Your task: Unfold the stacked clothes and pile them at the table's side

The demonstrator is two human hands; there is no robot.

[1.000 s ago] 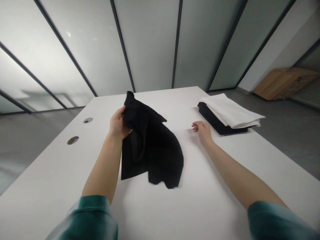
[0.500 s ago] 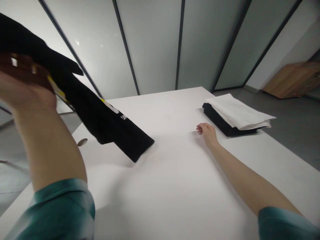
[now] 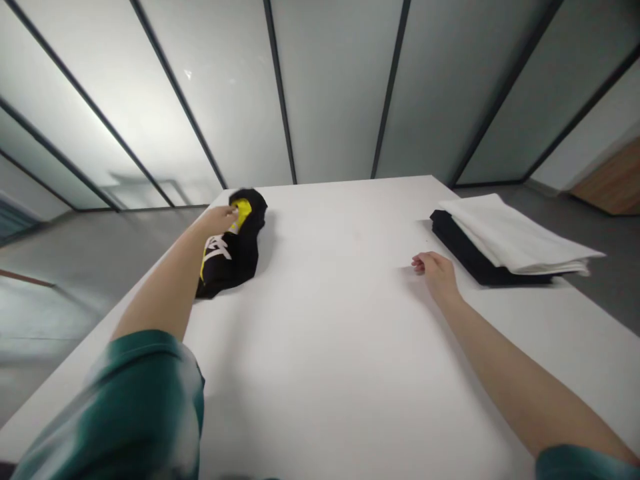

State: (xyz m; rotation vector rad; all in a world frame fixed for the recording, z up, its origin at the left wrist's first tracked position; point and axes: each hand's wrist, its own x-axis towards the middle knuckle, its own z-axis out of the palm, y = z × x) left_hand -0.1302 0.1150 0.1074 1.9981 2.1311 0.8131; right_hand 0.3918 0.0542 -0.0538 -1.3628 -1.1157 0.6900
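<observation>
At the table's left far side lies a crumpled black garment with yellow and white print; its exact kind does not show. My left hand has its fingers closed on the yellow part at the top of it. On the right, my right hand rests against the white tabletop with its fingers curled in and nothing visible in them. Just beyond it sits a stack of folded cloth, a white one lying over a black one.
The white table spreads between both arms. Frosted glass panels with dark frames stand behind its far edge. A wooden piece of furniture is on the floor at the far right.
The black garment, held up at the upper left before, is now down on the table's left side with my left hand on it. My right hand keeps its place by the stack.
</observation>
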